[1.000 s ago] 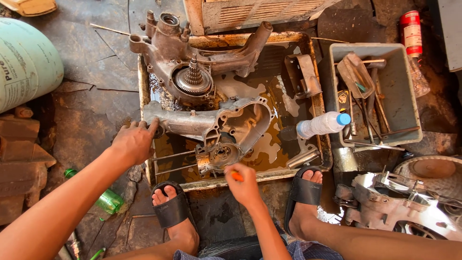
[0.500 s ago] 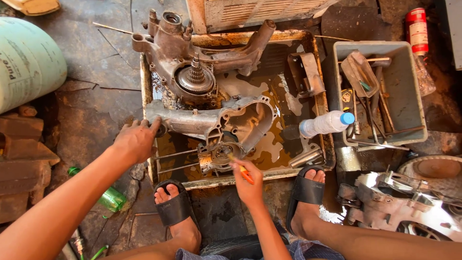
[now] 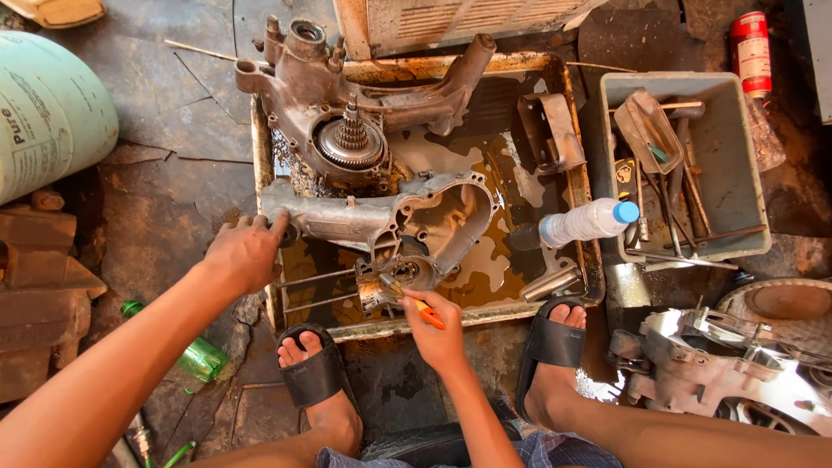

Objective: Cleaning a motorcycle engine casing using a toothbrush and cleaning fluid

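Note:
A grey metal engine casing half (image 3: 381, 224) lies in a rusty oil-filled tray (image 3: 572, 165). My left hand (image 3: 243, 253) grips the casing's left end at the tray's edge. My right hand (image 3: 436, 327) holds an orange-handled tool (image 3: 416, 303) whose tip rests on the round bearing part (image 3: 403, 273) at the casing's near side. A second, darker casing with a gear (image 3: 351, 143) sits at the tray's far left.
A clear bottle with a blue cap (image 3: 585, 222) lies at the tray's right. A grey bin of tools (image 3: 685, 165) stands further right, a red can (image 3: 750, 52) behind it. Another engine part (image 3: 719, 364) lies at lower right. A pale green cylinder (image 3: 48, 113) is at left. My sandalled feet flank the tray's near edge.
My right hand has moved forward and left, bringing the orange-handled tool's tip onto the bearing part. The left hand stays on the casing's end.

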